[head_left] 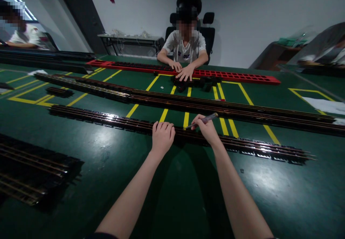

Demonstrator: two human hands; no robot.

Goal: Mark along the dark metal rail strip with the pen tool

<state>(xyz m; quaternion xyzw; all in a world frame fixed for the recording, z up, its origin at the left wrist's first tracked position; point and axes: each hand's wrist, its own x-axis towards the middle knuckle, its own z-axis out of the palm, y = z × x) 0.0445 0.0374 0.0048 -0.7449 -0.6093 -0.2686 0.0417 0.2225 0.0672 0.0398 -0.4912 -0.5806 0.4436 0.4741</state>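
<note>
A long black rail strip with copper lines (pixel 107 118) lies across the green table in front of me. My left hand (pixel 162 136) rests on it with fingers curled down over its near edge, pressing it. My right hand (pixel 207 128) is closed round a slim screwdriver with a clear handle (pixel 204 120); its tip points left and down at the strip between my two hands.
More long rail strips (pixel 215 106) lie further back, and a stack of them (pixel 29 176) sits at the near left. A person across the table has both hands on a long red tray (pixel 242 76). Other people sit at far left and far right. Yellow floor-style lines mark the table.
</note>
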